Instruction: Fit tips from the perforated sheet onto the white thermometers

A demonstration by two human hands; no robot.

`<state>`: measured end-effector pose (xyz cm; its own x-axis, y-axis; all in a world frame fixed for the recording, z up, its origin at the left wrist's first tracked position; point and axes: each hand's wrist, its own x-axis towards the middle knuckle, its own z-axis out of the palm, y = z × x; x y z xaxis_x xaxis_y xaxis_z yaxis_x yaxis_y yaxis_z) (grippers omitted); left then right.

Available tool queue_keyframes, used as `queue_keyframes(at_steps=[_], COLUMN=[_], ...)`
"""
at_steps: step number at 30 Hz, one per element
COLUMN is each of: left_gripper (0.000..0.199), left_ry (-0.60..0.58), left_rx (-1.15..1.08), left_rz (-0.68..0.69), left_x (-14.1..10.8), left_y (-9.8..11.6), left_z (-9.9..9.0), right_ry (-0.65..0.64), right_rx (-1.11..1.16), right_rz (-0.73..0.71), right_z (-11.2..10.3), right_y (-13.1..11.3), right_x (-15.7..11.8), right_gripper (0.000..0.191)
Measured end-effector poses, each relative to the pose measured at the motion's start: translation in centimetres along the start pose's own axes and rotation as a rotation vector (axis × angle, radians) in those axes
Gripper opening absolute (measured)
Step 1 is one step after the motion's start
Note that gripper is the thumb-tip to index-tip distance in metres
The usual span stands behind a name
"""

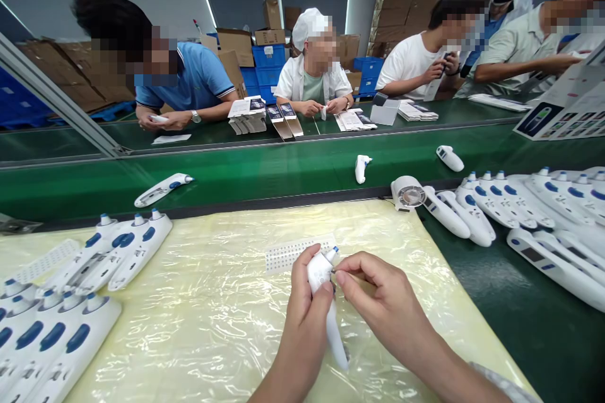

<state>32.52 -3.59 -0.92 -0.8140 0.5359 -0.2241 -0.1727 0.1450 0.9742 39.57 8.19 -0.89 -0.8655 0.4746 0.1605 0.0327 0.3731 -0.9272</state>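
Wrapped around a white ear thermometer (334, 327) with a blue tip is my left hand (307, 315), its thumb and fingers on the device's head. My right hand (378, 289) is pinched at the side of that head; what sits between its fingertips is too small to make out. The thermometer's handle points down toward me. Just behind my left hand, a sheet of small round dots (288, 257) lies on the yellow plastic-covered mat (203, 315).
White thermometers (51, 340) lie in rows at left, and more (562, 252) at right. A small round fan (408, 192) stands by the belt (265, 176), which carries several loose thermometers. Across it, people handle devices near stacked leaflets (247, 114).
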Motion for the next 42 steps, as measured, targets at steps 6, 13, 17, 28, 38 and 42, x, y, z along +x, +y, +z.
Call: queue_keyframes(at_steps=[6,13,17,28,38,42], left_gripper=[0.039,0.038,0.038,0.036,0.035,0.033], left_ry=[-0.026,-0.04,-0.057,-0.053,-0.086,-0.092], left_rx=[0.027,0.051,0.056,0.049,0.04,0.037], left_rz=[-0.019,-0.047,-0.02,-0.021,-0.009,-0.015], left_x=[0.0,0.0,0.4,0.0,-0.3,-0.4], left_y=[0.1,0.0,-0.8,-0.1,-0.1,0.0], left_z=[-0.1,-0.2,-0.3,-0.1,0.0,0.0], right_ry=[-0.08,-0.09,-0.096,-0.037,-0.026,-0.022], right_rx=[0.065,0.083,0.088,0.013,-0.035,-0.047], right_rz=[0.088,0.134,0.152,0.051,-0.02,-0.037], right_z=[0.0,-0.2,-0.1,0.1,0.1,0.0], right_y=[0.1,0.2,0.2,-0.1,-0.1,-0.2], right_x=[-0.1,-0.4,-0.4,-0.6,-0.7,-0.7], right_gripper=[0.02,0.016,0.016,0.018,0.02,0.021])
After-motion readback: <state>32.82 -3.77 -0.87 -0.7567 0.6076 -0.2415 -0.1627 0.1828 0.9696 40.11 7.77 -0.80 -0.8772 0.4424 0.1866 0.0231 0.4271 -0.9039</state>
